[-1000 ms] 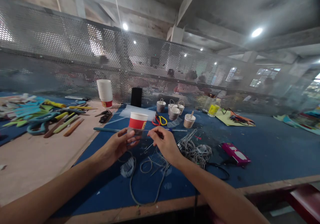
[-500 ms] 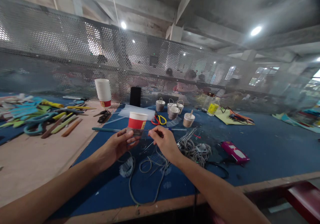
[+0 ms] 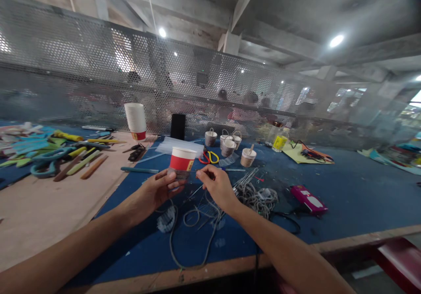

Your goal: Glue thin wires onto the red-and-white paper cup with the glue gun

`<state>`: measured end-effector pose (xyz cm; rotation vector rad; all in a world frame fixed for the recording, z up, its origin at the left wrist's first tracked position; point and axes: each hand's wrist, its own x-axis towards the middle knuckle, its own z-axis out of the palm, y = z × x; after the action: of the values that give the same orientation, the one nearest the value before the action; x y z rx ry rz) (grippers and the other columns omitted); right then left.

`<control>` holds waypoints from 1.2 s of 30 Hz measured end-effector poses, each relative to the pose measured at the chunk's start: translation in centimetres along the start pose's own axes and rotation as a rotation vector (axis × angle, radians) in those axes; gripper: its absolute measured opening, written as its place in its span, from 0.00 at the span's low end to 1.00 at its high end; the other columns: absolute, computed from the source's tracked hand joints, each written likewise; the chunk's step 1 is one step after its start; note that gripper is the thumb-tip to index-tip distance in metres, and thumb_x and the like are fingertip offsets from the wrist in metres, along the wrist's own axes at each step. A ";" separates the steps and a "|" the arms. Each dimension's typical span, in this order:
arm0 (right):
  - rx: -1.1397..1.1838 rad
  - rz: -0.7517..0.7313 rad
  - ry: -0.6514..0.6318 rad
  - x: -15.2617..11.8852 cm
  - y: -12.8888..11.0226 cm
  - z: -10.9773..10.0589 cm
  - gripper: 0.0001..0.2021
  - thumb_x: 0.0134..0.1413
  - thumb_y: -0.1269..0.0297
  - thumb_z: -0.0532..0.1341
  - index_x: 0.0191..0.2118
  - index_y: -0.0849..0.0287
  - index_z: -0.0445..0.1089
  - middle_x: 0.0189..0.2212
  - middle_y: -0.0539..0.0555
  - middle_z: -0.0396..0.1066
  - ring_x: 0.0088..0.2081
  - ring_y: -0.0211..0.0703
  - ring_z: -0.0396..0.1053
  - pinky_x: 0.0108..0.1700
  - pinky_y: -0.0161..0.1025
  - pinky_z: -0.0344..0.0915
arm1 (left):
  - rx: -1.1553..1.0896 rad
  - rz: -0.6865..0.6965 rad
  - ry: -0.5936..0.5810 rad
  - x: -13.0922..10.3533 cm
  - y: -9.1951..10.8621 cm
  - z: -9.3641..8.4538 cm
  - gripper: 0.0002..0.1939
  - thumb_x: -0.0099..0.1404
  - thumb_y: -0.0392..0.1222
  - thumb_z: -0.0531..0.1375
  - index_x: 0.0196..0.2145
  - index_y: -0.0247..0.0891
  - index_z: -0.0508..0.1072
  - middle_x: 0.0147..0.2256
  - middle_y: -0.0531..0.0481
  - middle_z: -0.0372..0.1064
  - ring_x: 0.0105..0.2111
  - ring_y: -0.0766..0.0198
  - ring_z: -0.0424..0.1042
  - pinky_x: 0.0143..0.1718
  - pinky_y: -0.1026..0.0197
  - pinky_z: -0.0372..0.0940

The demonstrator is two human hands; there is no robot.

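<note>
Cup (image 3: 182, 159), red and white, upright above blue tabletop (image 3: 131, 250), grey band (image 3: 179, 174) around its lower part. Left hand (image 3: 149, 193): thumb and fingers gripping that banded part. Right hand (image 3: 219, 189) just right of cup, thumb and forefinger pinched together; anything between them too small to tell. Tangled grey cord (image 3: 263, 202) crowds the right wrist; loose cord loop (image 3: 170, 243) reaches near wooden front edge (image 3: 223, 267). Tabletop stretches right past purple box (image 3: 309, 199); perforated panel (image 3: 197, 66) bounds the far side.
</note>
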<state>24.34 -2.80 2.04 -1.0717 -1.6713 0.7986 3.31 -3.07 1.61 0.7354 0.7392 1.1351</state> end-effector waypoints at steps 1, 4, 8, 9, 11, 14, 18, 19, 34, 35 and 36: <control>-0.004 0.002 0.000 0.0 0.1 0.0 0.13 0.62 0.54 0.60 0.32 0.57 0.72 0.27 0.47 0.71 0.27 0.37 0.67 0.34 0.34 0.62 | 0.009 0.013 -0.019 0.0 0.0 0.0 0.15 0.62 0.31 0.69 0.47 0.34 0.81 0.46 0.39 0.81 0.41 0.57 0.81 0.45 0.61 0.76; -0.003 -0.003 0.005 0.1 0.3 0.1 0.13 0.62 0.54 0.60 0.31 0.57 0.71 0.26 0.47 0.70 0.27 0.37 0.67 0.35 0.34 0.63 | 0.033 0.031 -0.063 0.0 0.0 -0.1 0.16 0.62 0.33 0.69 0.48 0.34 0.81 0.48 0.38 0.81 0.42 0.55 0.82 0.46 0.60 0.76; 0.001 -0.010 0.004 0.2 0.5 0.2 0.12 0.61 0.55 0.61 0.30 0.56 0.70 0.24 0.45 0.66 0.27 0.38 0.66 0.34 0.35 0.62 | 0.035 0.024 -0.064 0.1 -0.1 -0.3 0.16 0.62 0.33 0.69 0.49 0.35 0.82 0.49 0.37 0.81 0.41 0.55 0.82 0.45 0.60 0.77; 0.001 -0.009 0.003 0.2 0.6 0.2 0.12 0.61 0.56 0.61 0.30 0.56 0.70 0.23 0.45 0.65 0.27 0.37 0.66 0.34 0.35 0.62 | 0.034 0.022 -0.066 0.1 -0.1 -0.3 0.16 0.62 0.33 0.68 0.49 0.35 0.82 0.49 0.37 0.81 0.41 0.55 0.82 0.45 0.60 0.77; 0.001 -0.005 -0.002 0.3 0.7 0.3 0.12 0.61 0.56 0.61 0.29 0.56 0.69 0.23 0.45 0.66 0.27 0.37 0.66 0.33 0.34 0.61 | 0.038 0.017 -0.070 0.0 -0.1 -0.2 0.16 0.63 0.34 0.68 0.50 0.35 0.81 0.50 0.37 0.80 0.42 0.55 0.82 0.44 0.60 0.77; 0.007 0.005 -0.010 0.4 0.9 0.3 0.11 0.60 0.57 0.61 0.29 0.56 0.69 0.23 0.45 0.66 0.26 0.37 0.67 0.32 0.34 0.61 | 0.056 0.012 -0.090 -0.1 -0.1 -0.2 0.16 0.63 0.35 0.68 0.50 0.35 0.81 0.51 0.37 0.80 0.42 0.56 0.82 0.46 0.60 0.77; 0.019 0.033 -0.012 0.5 1.0 0.3 0.11 0.59 0.57 0.61 0.29 0.57 0.69 0.22 0.46 0.67 0.24 0.37 0.66 0.31 0.34 0.61 | 0.080 0.012 -0.105 -0.3 -0.1 0.0 0.14 0.64 0.35 0.67 0.48 0.36 0.82 0.51 0.39 0.80 0.43 0.56 0.82 0.47 0.60 0.76; 0.025 0.040 -0.016 0.5 0.9 0.3 0.11 0.59 0.57 0.61 0.29 0.57 0.69 0.22 0.46 0.67 0.24 0.37 0.66 0.30 0.34 0.61 | 0.082 0.009 -0.110 -0.3 -0.1 0.0 0.14 0.64 0.36 0.67 0.49 0.37 0.82 0.52 0.39 0.79 0.43 0.56 0.81 0.47 0.60 0.76; 0.090 0.085 -0.052 1.0 1.5 0.8 0.09 0.56 0.60 0.64 0.28 0.59 0.71 0.22 0.46 0.70 0.24 0.36 0.67 0.29 0.34 0.61 | 0.056 -0.039 -0.156 -0.2 -0.4 -0.3 0.15 0.68 0.34 0.64 0.51 0.33 0.80 0.52 0.38 0.79 0.45 0.56 0.81 0.51 0.58 0.74; 0.095 0.088 -0.052 1.1 1.6 0.8 0.09 0.56 0.60 0.64 0.28 0.59 0.72 0.22 0.46 0.70 0.23 0.36 0.67 0.29 0.34 0.61 | 0.057 -0.044 -0.159 -0.2 -0.4 -0.3 0.15 0.68 0.35 0.63 0.52 0.33 0.80 0.52 0.38 0.79 0.45 0.56 0.81 0.51 0.58 0.74; 0.102 0.091 -0.056 1.1 1.7 0.9 0.09 0.56 0.61 0.64 0.28 0.59 0.72 0.21 0.46 0.69 0.23 0.37 0.67 0.29 0.34 0.60 | 0.056 -0.047 -0.165 -0.1 -0.4 -0.4 0.16 0.68 0.35 0.63 0.52 0.33 0.80 0.53 0.37 0.79 0.46 0.56 0.81 0.51 0.58 0.74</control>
<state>23.84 -1.13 0.66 -1.0690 -1.6190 0.9704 3.14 -3.26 1.08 0.8439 0.6471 1.0014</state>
